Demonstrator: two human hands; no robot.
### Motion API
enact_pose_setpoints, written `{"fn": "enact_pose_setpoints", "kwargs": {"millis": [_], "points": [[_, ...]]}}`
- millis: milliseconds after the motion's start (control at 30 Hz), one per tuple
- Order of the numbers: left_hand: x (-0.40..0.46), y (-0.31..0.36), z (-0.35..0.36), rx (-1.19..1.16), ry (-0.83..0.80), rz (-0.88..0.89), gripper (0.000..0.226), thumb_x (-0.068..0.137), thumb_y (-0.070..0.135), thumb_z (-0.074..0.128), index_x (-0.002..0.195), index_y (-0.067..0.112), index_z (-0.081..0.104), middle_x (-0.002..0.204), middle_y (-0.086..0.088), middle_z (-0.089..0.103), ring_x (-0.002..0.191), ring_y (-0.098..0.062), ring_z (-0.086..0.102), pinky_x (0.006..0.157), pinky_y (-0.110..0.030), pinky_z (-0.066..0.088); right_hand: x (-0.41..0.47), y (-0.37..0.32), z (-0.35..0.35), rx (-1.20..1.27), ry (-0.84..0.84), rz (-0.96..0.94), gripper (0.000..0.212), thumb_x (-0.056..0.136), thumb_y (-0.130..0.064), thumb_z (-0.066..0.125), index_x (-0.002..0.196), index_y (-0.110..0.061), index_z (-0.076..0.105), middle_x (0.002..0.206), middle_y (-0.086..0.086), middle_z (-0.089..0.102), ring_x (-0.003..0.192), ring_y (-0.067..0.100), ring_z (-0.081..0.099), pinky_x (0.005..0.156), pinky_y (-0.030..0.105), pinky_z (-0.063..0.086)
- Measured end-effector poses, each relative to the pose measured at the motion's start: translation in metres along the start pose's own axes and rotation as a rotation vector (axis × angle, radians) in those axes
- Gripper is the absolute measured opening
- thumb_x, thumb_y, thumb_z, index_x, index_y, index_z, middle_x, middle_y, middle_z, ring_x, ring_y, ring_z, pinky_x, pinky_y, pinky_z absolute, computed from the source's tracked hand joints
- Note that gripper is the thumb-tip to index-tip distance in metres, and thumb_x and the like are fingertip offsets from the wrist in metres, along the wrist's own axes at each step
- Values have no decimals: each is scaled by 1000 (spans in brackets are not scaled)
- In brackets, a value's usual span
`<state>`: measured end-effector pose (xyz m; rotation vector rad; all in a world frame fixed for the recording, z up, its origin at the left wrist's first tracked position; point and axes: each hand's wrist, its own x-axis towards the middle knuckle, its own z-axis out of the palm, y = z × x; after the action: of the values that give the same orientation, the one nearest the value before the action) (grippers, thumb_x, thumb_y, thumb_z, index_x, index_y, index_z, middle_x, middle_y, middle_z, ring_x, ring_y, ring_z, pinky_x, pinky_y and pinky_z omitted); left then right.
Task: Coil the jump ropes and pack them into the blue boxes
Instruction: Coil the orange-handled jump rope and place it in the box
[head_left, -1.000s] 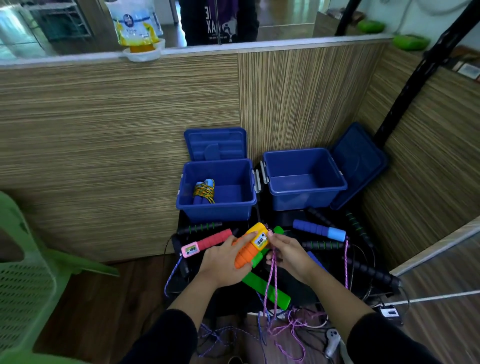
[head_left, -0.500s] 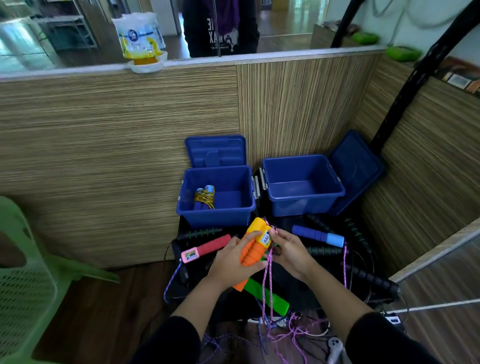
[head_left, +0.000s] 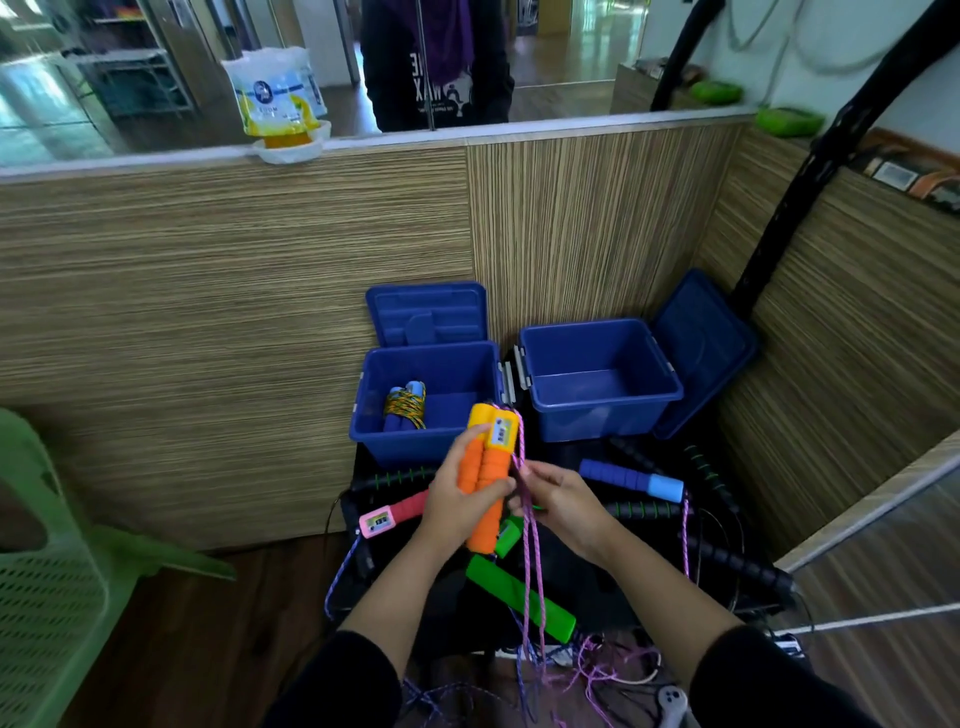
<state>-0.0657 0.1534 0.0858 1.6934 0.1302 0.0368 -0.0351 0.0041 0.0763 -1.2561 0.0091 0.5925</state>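
My left hand grips two orange jump-rope handles held upright side by side, in front of the left blue box. My right hand pinches the pink-purple rope just right of the handles; the rope hangs down to a loose pile on the floor. The left blue box holds a coiled rope with blue handles. The right blue box has nothing visible inside. Both lids stand open.
Loose ropes lie on the dark mat: a pink handle, green handles, a blue handle, several black handles. Wood-panel walls close the corner. A green plastic chair stands at left. A person stands behind the partition.
The orange handles rose and turned upright in my left hand. My right hand slid down the rope to beside the handles. The camera tilted up slightly.
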Motion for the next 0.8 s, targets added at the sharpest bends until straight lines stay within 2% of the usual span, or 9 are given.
{"fn": "enact_pose_setpoints", "kwargs": {"millis": [67,133,200,333,400,500,567,667,800], "points": [[4,10,-3,-91,49,2,64,80,-8,69,130,26,49,94,-3,63,70,-5,66,63,-22,55,-2,6,5,-77,-33,14,23,99,-11,43,108,3,58,82,11,60,66,13,61,71,25,53],[6,12,-5,-121,51,-7,64,81,-2,71,128,36,51,108,-8,63,83,-15,67,71,-31,58,-5,11,11,-139,-55,44,22,100,-14,42,102,0,59,81,10,62,67,13,63,74,27,54],[6,13,-4,-144,40,-30,64,80,2,73,124,43,52,120,-10,60,94,-25,67,71,-33,58,-7,16,14,-175,-85,82,25,100,-17,42,99,-1,61,83,10,65,73,15,64,78,29,54],[3,18,1,-312,40,-114,61,82,3,72,125,42,53,120,-12,58,93,-39,68,67,-40,59,-10,26,18,-268,-211,191,23,98,-16,47,96,-3,65,82,7,70,79,13,67,80,24,53],[4,21,0,-320,34,-122,60,83,4,72,125,42,52,116,-13,59,85,-35,69,65,-43,59,-13,29,20,-307,-249,214,22,98,-17,47,96,-4,66,79,5,70,79,13,67,80,24,53],[5,22,-9,-208,53,-74,59,80,7,75,119,45,55,117,-9,59,85,-22,65,65,-34,57,-17,24,16,-431,-237,121,26,99,-21,47,86,-10,67,66,1,62,69,14,61,79,29,49],[4,22,-20,-151,39,-42,61,75,10,79,120,44,56,121,-7,58,91,-25,65,70,-35,58,-18,15,8,-534,-206,37,26,97,-26,50,80,-13,66,62,-4,56,62,13,56,74,31,46],[6,25,-36,-80,0,-6,63,74,7,80,120,42,58,122,-5,57,90,-25,65,72,-39,59,-21,1,-4,-664,-206,-23,26,95,-28,54,74,-20,67,57,-15,59,59,7,54,69,27,47],[14,39,-60,-18,22,50,61,76,-3,76,119,37,59,110,2,61,75,-2,64,62,-21,54,-26,-19,-11,-740,-253,-71,23,96,-22,53,88,-6,68,58,-19,60,59,1,53,66,24,50]]}}
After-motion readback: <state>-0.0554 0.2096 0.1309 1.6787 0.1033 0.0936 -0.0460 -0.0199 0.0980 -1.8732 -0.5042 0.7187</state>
